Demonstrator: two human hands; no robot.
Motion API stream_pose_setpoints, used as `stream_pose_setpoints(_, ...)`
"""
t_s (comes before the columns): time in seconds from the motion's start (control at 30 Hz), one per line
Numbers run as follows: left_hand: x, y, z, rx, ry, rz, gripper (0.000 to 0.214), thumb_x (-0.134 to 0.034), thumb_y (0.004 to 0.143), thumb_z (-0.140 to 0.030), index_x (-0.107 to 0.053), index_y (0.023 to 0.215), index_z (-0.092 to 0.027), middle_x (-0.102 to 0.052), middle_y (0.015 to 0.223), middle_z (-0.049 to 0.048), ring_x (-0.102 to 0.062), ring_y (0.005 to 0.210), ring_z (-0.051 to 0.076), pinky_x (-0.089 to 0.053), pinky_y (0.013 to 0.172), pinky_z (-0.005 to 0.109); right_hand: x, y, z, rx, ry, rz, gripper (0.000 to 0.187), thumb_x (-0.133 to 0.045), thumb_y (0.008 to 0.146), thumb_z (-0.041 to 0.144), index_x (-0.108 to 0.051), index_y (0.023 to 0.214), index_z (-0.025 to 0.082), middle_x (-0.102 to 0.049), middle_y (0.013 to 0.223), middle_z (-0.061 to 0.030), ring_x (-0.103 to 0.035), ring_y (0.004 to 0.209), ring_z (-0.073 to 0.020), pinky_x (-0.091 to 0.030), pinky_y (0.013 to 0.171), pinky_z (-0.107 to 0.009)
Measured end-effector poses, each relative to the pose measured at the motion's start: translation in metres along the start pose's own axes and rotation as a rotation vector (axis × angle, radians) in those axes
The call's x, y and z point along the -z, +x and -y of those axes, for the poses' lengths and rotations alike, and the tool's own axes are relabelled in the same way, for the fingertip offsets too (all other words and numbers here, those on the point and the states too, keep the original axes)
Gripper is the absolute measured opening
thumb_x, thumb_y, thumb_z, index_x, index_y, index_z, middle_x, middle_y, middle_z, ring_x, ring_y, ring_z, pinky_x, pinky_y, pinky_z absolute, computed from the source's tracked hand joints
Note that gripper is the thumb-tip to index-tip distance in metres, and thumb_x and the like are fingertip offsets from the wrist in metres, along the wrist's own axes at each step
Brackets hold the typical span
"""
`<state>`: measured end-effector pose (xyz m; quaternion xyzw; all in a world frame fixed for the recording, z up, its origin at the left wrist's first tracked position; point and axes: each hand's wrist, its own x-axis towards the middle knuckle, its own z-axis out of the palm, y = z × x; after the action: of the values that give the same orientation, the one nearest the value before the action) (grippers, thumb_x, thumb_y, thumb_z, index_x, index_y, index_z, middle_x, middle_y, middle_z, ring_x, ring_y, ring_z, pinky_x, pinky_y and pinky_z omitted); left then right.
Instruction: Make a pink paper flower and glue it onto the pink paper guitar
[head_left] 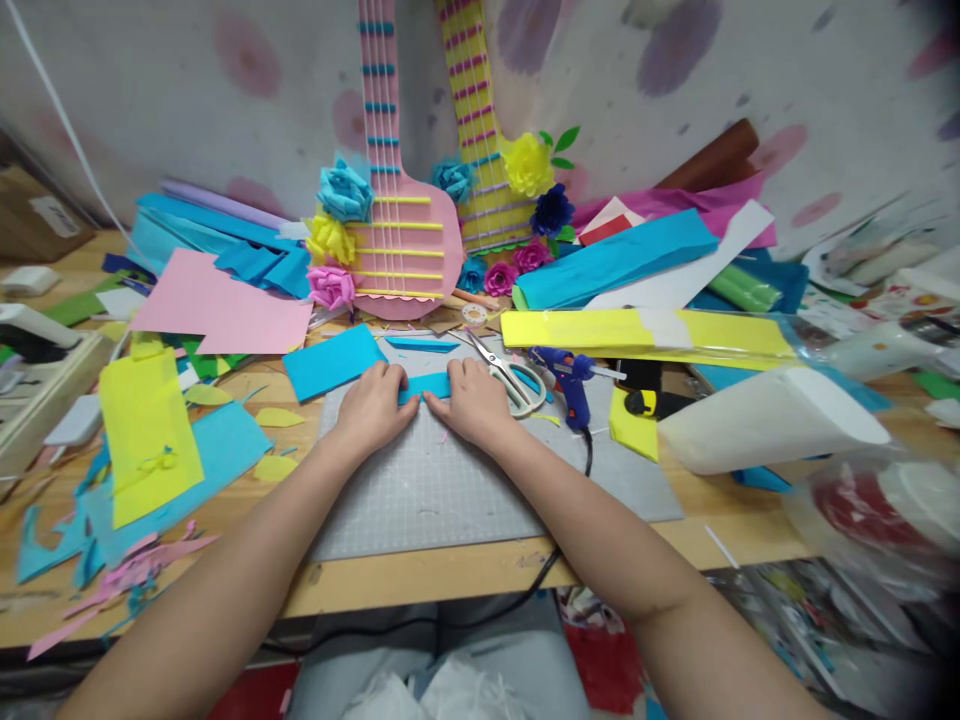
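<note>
Between my two hands a folded strip of blue paper (426, 384) lies near the far side of the grey cutting mat (427, 490). My left hand (375, 402) grips its left end, thumb along the near edge and fingers curled over the top. At the right end, my right hand (472, 400) holds it the same way, the two thumbs almost meeting. Scissors (517, 388) rest just beyond my right hand, blades apart. A blue paper rectangle (335, 362) lies behind my left hand, and a narrow blue piece (421, 344) sits beyond the strip.
A blue glue gun (573, 385) stands right of the scissors, its cord running off the table. Pink (409, 240) and yellow (476, 130) paper guitars with paper flowers lean on the wall. Paper scraps (150, 565) cover the left; a white roll (765, 420) lies right.
</note>
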<state>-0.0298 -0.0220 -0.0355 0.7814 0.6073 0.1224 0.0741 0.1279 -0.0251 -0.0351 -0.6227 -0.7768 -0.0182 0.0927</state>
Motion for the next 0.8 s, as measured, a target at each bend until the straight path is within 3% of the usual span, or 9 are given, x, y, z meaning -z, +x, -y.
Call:
stream_pose_setpoints(0.13,0.000,0.000,0.000,0.007,0.006,0.016,0.022,-0.051,0.077,-0.036,-0.051,0.091,-0.019,-0.054,0.094,0.0086,-0.053,0.093,0.024,-0.041,0.079,0.035,0.002,-0.002,-0.008,0.061,0.021,-0.040,0.044,-0.051,0.082,0.040,-0.049,0.117,0.013,-0.051,0.114,-0.0167,-0.041,0.112,-0.0289,-0.039,0.089,-0.039)
stream_pose_setpoints(0.23,0.000,0.001,0.001,0.006,0.000,0.022,0.022,-0.051,0.078,-0.037,-0.051,0.091,-0.019,-0.054,0.094,0.0084,-0.053,0.093,0.024,-0.041,0.079,0.035,0.000,-0.003,-0.020,0.112,0.038,-0.092,0.049,-0.051,0.083,0.029,-0.042,0.130,0.015,-0.040,0.133,-0.0160,-0.024,0.130,-0.0299,-0.026,0.103,-0.043)
stream_pose_setpoints(0.33,0.001,0.001,0.000,0.008,0.002,0.027,0.021,-0.050,0.078,-0.036,-0.050,0.090,-0.019,-0.054,0.093,0.0079,-0.052,0.093,0.024,-0.041,0.079,0.035,-0.001,-0.004,-0.030,0.116,0.042,-0.094,0.048,-0.043,0.086,0.020,-0.040,0.133,0.017,-0.034,0.140,-0.0150,-0.012,0.136,-0.0288,-0.018,0.107,-0.048)
stream_pose_setpoints(0.47,0.001,0.001,-0.002,0.008,0.005,0.023,0.020,-0.049,0.077,-0.035,-0.050,0.090,-0.019,-0.054,0.093,0.0089,-0.052,0.093,0.025,-0.041,0.078,0.036,0.001,-0.002,-0.031,0.105,0.077,-0.124,0.044,-0.035,0.087,0.013,-0.045,0.130,0.015,-0.037,0.139,-0.0148,-0.016,0.135,-0.0272,-0.017,0.108,-0.048)
stream_pose_setpoints(0.63,-0.001,0.002,-0.001,-0.016,0.008,-0.004,0.022,-0.051,0.077,-0.038,-0.051,0.088,-0.019,-0.054,0.090,0.0094,-0.053,0.090,0.026,-0.042,0.078,0.037,-0.002,0.001,-0.014,0.234,0.172,-0.093,0.042,-0.042,0.088,0.028,-0.047,0.128,0.017,-0.042,0.135,-0.0127,-0.024,0.131,-0.0268,-0.021,0.108,-0.046)
stream_pose_setpoints(0.8,-0.003,0.003,0.007,-0.048,-0.099,-0.016,0.021,-0.055,0.076,-0.036,-0.051,0.087,-0.018,-0.054,0.090,0.0081,-0.052,0.091,0.024,-0.041,0.081,0.036,-0.010,0.001,-0.003,0.190,0.177,-0.053,0.046,-0.047,0.086,0.025,-0.044,0.130,0.017,-0.039,0.137,-0.0145,-0.019,0.134,-0.0293,-0.017,0.108,-0.050)
